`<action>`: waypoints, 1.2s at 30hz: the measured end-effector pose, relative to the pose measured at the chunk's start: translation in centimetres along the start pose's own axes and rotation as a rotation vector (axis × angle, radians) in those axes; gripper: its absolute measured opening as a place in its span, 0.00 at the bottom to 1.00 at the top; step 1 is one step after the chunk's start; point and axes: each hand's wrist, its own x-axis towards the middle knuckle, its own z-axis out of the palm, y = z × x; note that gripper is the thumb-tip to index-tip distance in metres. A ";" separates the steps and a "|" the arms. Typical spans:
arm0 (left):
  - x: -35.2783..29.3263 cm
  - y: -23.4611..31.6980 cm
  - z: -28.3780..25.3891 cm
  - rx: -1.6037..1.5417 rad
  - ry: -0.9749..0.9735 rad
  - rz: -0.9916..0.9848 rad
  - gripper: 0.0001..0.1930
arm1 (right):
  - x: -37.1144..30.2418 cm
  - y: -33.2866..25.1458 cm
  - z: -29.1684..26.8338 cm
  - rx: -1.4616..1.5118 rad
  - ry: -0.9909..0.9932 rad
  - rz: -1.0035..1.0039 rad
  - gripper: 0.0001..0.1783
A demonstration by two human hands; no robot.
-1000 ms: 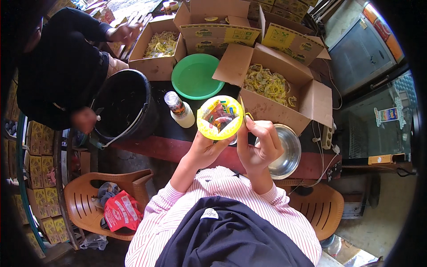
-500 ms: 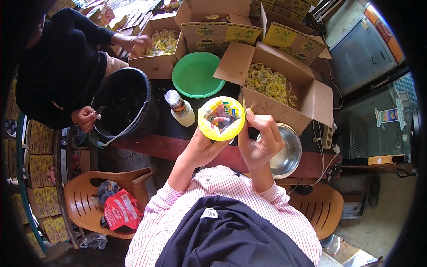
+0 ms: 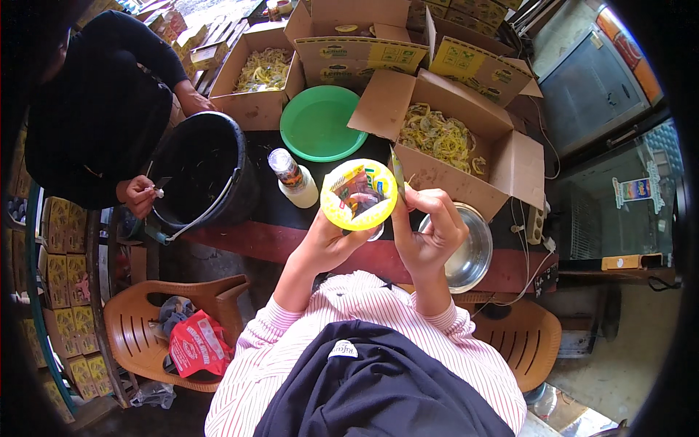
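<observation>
Wrapped around a plastic cup point(image 3: 337, 215) with a wide yellow rim is my left hand point(image 3: 328, 244). Its mouth faces up, and printed yellow, red and green wrapping shows inside. Close by on the right, my right hand point(image 3: 429, 229) pinches a thin knife point(image 3: 397, 169), its narrow blade pointing up and away beside the rim. The knife's handle is mostly hidden by my fingers. Past the cup, to the left, stands a bottle point(image 3: 295, 179) with pale contents and a dark label. Under my right hand's outer side sits a shiny metal bowl point(image 3: 477, 251).
A green basin point(image 3: 320, 149) lies behind the bottle. Cardboard boxes point(image 3: 455, 166) at the back hold yellow-green strips and plastic scraps. On the left, a co-worker point(image 3: 95, 109) leans by a black bucket point(image 3: 244, 156). Brown chairs point(image 3: 131, 328) stand near me, one with a red bag point(image 3: 200, 342).
The cup has tilted slightly and shifted a little left in my left hand. The co-worker's far hand has drawn back from the box toward the bucket.
</observation>
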 end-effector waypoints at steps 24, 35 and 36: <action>0.2 0.5 -0.5 0.056 -0.015 0.032 0.18 | -0.1 -0.3 -0.1 -0.018 0.005 -0.036 0.12; 0.7 0.3 -1.3 0.131 -0.075 -0.008 0.20 | 0.4 0.1 0.1 -0.021 0.002 -0.033 0.12; 0.8 0.2 -1.5 0.153 -0.093 0.010 0.21 | 0.5 0.2 0.1 -0.027 -0.003 -0.036 0.12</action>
